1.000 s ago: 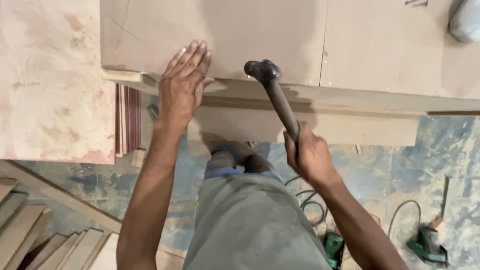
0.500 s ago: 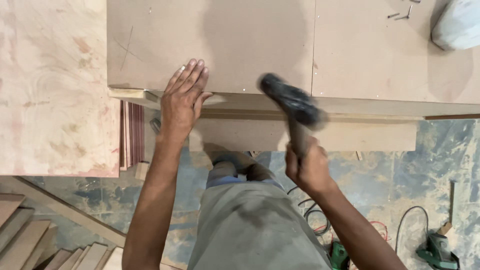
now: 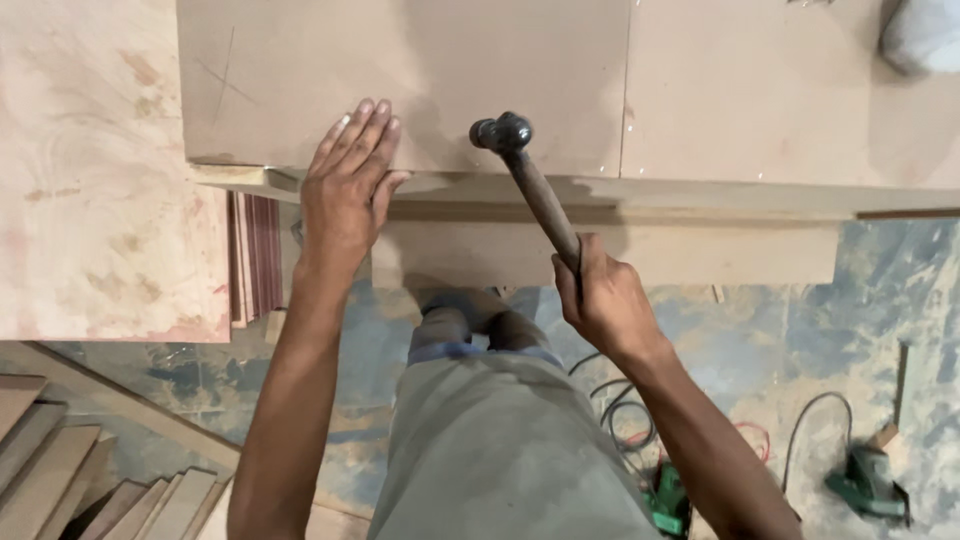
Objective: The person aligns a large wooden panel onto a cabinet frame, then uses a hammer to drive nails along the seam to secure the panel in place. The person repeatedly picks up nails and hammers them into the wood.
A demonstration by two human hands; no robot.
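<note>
My left hand (image 3: 348,185) lies flat, fingers together, on the near edge of a large brown board (image 3: 420,70) on the workbench. My right hand (image 3: 600,300) grips the wooden handle of a hammer (image 3: 520,165). The hammer's dark metal head rests on or just above the board's front edge, a little right of my left hand. A second board (image 3: 760,90) adjoins the first along a seam on the right. Below the boards a thin wooden strip (image 3: 700,205) runs along the bench front.
A pale plywood sheet (image 3: 90,170) fills the left. Stacked wooden slats (image 3: 60,470) lie at the lower left. Green power tools (image 3: 868,482) and cables (image 3: 620,410) sit on the mottled floor at the lower right. A white object (image 3: 922,35) lies at the top right corner.
The hammer swung: its head was raised and blurred half a second ago and is now back down at the board's edge. My left hand stayed pressed on the board.
</note>
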